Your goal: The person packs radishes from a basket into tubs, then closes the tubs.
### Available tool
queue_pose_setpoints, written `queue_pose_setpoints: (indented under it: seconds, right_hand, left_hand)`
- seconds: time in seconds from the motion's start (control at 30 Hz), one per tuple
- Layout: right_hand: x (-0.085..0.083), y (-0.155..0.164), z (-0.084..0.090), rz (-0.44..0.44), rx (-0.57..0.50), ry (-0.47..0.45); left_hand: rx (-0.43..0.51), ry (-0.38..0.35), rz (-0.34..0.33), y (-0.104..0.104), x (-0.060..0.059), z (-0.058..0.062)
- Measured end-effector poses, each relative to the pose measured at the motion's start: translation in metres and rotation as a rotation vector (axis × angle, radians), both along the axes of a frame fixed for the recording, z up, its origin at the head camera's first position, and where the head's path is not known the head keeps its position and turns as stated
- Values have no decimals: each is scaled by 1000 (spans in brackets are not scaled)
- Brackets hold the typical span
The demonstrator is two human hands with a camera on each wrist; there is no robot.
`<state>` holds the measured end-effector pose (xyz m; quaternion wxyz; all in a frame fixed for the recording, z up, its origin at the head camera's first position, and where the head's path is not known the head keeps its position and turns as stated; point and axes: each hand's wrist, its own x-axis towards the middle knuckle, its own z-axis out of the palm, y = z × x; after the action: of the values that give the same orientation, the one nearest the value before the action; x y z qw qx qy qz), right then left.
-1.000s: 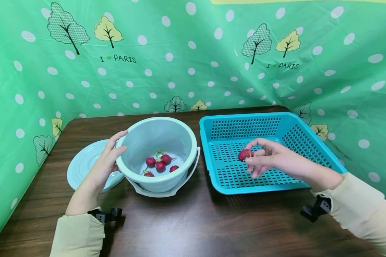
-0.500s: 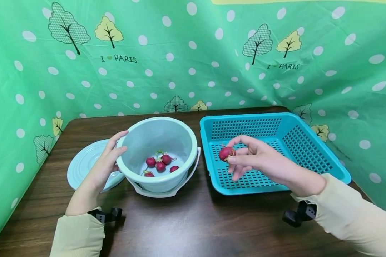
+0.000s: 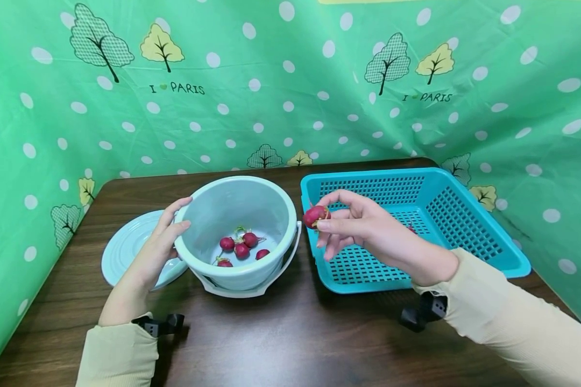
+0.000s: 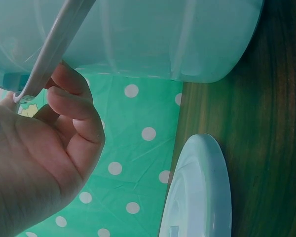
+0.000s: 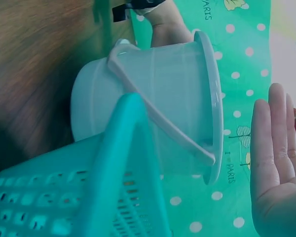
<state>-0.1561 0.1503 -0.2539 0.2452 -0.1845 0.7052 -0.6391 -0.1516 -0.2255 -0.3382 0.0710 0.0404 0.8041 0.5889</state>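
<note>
On the dark table, left hand [image 3: 157,244] steadies the pail [image 3: 237,231], fingers curled against its rim

Between pail and blue basket [image 3: 465,215], the right hand [image 3: 368,231] hangs palm-side inward, thumb and forefinger pinching a radish [image 3: 314,216]; so light a pinch could let it slip and roll off the table

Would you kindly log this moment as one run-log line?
left hand: grips bucket rim | right hand: pinches radish between bucket and basket | bucket: radishes inside | lid: on table
</note>
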Motion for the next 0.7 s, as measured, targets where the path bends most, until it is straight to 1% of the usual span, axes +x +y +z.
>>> queue_pose_setpoints:
  seconds: [0.27,0.43,0.7]
  right_hand:
    - [-11,-22,5,-14,-37,-39]
    - [-17,-33,10,-13,-37,-36]
    - [-22,-40,14,-5,-46,-24]
  left_hand:
    - [4,-6,0,1,1,0]
    - [7,-3,0,1,0,0]
    - [8,-10,3,1,-2,1]
